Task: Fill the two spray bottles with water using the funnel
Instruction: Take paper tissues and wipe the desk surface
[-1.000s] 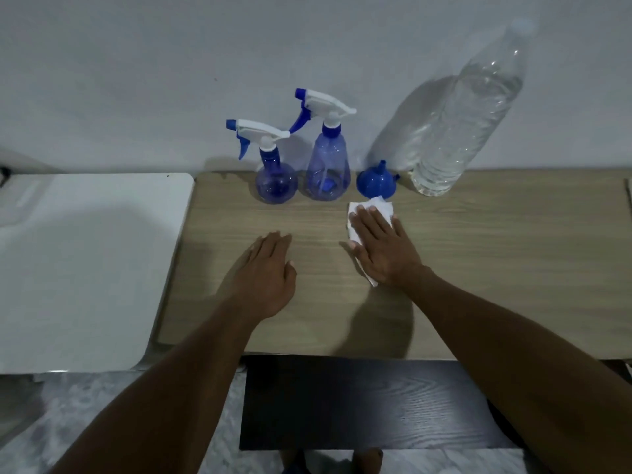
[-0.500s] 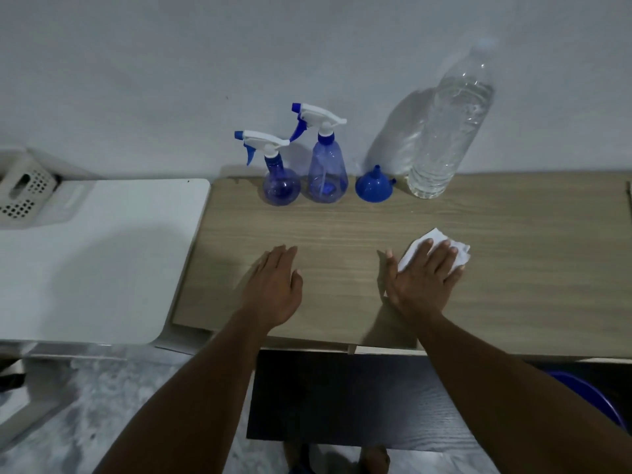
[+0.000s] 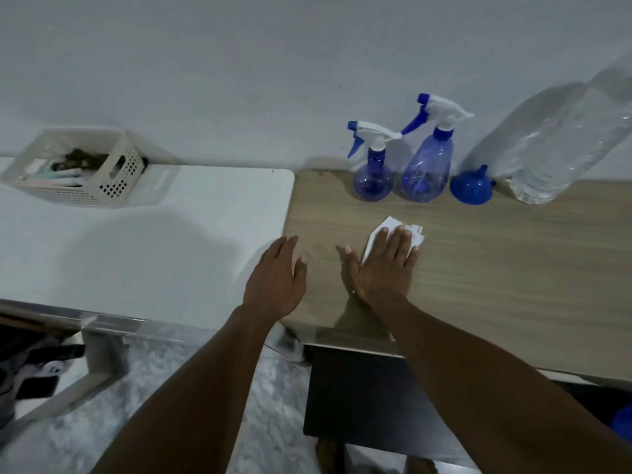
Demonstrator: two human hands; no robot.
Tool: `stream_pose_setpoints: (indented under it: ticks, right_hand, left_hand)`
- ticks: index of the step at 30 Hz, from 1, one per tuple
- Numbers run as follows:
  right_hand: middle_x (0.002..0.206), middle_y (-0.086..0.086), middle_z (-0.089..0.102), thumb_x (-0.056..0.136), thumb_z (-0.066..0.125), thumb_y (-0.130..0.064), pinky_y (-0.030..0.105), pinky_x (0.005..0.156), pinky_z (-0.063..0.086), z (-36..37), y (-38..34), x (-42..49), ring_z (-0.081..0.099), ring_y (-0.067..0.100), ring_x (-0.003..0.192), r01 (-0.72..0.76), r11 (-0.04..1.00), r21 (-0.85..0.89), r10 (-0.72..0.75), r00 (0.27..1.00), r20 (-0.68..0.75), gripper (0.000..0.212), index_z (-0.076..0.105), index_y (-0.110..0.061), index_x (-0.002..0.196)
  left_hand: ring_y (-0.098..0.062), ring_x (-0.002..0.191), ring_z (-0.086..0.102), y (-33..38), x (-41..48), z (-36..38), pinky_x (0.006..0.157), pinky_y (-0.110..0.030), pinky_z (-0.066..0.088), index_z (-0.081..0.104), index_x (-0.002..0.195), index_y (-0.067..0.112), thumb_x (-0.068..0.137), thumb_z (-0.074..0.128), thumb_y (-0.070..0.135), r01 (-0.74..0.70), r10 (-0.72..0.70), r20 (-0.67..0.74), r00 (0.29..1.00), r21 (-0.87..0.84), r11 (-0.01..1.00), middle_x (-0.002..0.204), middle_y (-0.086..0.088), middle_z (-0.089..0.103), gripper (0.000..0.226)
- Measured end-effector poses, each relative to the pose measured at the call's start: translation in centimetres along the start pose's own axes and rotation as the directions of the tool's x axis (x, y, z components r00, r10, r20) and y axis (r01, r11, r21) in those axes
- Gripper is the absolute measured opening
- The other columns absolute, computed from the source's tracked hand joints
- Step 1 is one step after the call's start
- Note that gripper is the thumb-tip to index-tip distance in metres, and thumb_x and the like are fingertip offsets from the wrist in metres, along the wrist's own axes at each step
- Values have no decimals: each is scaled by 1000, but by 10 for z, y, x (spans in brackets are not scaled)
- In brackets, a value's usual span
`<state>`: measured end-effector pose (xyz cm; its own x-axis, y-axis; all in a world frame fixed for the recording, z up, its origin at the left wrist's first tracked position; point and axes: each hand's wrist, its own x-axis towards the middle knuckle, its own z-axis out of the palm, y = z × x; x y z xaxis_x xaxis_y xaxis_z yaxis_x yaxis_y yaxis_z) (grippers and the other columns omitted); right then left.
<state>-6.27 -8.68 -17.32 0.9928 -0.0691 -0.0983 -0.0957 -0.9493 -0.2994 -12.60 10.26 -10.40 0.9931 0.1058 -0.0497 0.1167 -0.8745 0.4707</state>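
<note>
Two blue spray bottles with white trigger heads stand against the wall on the wooden table (image 3: 513, 268): a short round one (image 3: 372, 177) and a taller one (image 3: 425, 169) to its right. A blue funnel (image 3: 471, 188) lies mouth-down beside them. A large clear water bottle (image 3: 561, 148) stands at the far right. My right hand (image 3: 383, 268) presses flat on a white tissue (image 3: 415, 234) in front of the bottles. My left hand (image 3: 277, 282) lies flat with straight fingers at the table's left edge, holding nothing.
A white table (image 3: 136, 251) adjoins on the left, carrying a white perforated basket (image 3: 78, 169) with small items. A dark stool or bench (image 3: 362, 398) sits under the wooden table. Something blue (image 3: 624, 422) shows at the lower right edge.
My right hand has slid the tissue leftward across the wood, closer to my left hand. The camera has swung left, bringing the white table and basket into view.
</note>
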Motion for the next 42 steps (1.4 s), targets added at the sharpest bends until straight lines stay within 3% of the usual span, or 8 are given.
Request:
stream_pose_setpoints:
  ticks: [5,8,12,18,24,29,38,42]
  right_hand:
    - [165,17,-9,92,4,-71,53,121,-12,23,-80,-18,-15,31,152,225,974,-29,-221,971,87,90,1,-10,158]
    - [166,13,-6,94,3,-64,55,121,-5,31,-90,-29,-12,28,153,392,917,-72,-383,916,117,83,6,-12,159]
    - [166,11,14,101,9,-54,61,118,17,30,-60,-39,8,29,154,688,722,-76,-678,724,126,70,24,-15,157]
    - [167,3,9,103,12,-50,57,121,13,10,-7,-54,10,23,154,830,545,-117,-787,555,271,62,18,-24,159]
    - [167,1,7,101,15,-60,59,119,14,-17,51,-57,10,22,154,794,593,-131,-740,603,298,67,17,-25,159]
    - [168,-2,0,97,16,-71,59,120,7,-41,110,-49,3,18,154,757,628,-181,-696,650,306,75,8,-30,159]
    - [167,-3,8,95,9,-71,60,117,15,-103,291,-29,8,17,154,527,818,-230,-493,849,193,74,14,-32,159]
    - [164,2,23,94,8,-72,60,113,22,-127,373,-34,24,22,151,335,910,-246,-330,942,61,80,32,-26,155]
  left_hand:
    - [-25,145,37,-40,4,-25,116,-46,36,41,149,15,100,37,42,15,-16,-30,999,-10,1000,155,-8,43,57]
    - [-23,143,39,-54,5,-29,116,-44,36,43,148,17,103,40,41,28,-29,-48,998,-26,999,154,-5,45,51]
    - [-23,133,52,-51,2,-26,109,-39,42,53,140,15,102,47,35,16,-24,-122,992,-64,998,143,-5,56,43]
    - [-15,85,69,-15,0,-21,79,-26,50,74,104,20,97,56,27,57,-88,-146,985,-204,977,92,4,75,20]
    - [-8,89,64,30,-7,-10,81,-19,42,75,105,18,96,60,29,145,-161,-23,987,-323,935,102,4,74,20]
    - [-7,88,63,72,-19,10,58,1,32,73,104,22,97,60,30,191,-187,41,981,-309,932,92,12,67,18]
    - [1,67,52,196,-31,76,54,4,33,74,100,21,96,61,27,194,-184,64,981,-327,925,84,9,65,15]
    - [-7,76,67,259,-36,112,55,-1,37,75,94,22,92,63,24,166,-124,134,983,-372,913,79,8,71,12]
